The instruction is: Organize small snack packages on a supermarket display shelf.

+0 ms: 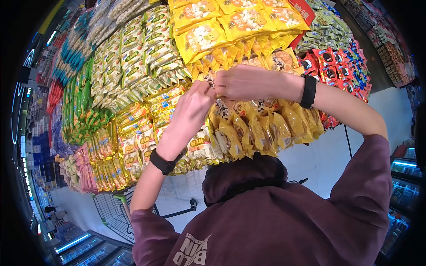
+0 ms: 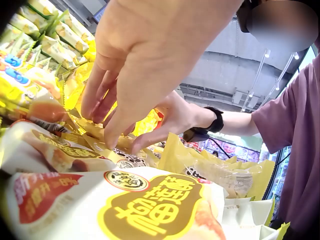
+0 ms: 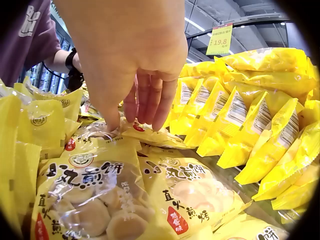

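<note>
Both hands meet over the display of yellow cookie packets (image 1: 262, 105). The left hand (image 1: 191, 111) has its fingers bent down beside the right hand (image 1: 253, 83). In the left wrist view the left hand (image 2: 145, 55) has fingertips and thumb on a yellow packet's edge, above white packets (image 2: 150, 205). In the right wrist view the right hand (image 3: 130, 60) has thumb and fingers closing on the edge of a yellow packet (image 3: 150, 135), behind two packets with black lettering (image 3: 92, 195). Part of the gripped packets is hidden under the hands.
Bright yellow bags (image 1: 202, 40) stand behind the hands, with green and white packets (image 1: 133, 57) to the left and red packets (image 1: 330, 71) to the right. A price sign (image 3: 220, 40) hangs above. A shopping cart (image 1: 116, 215) stands at the lower left.
</note>
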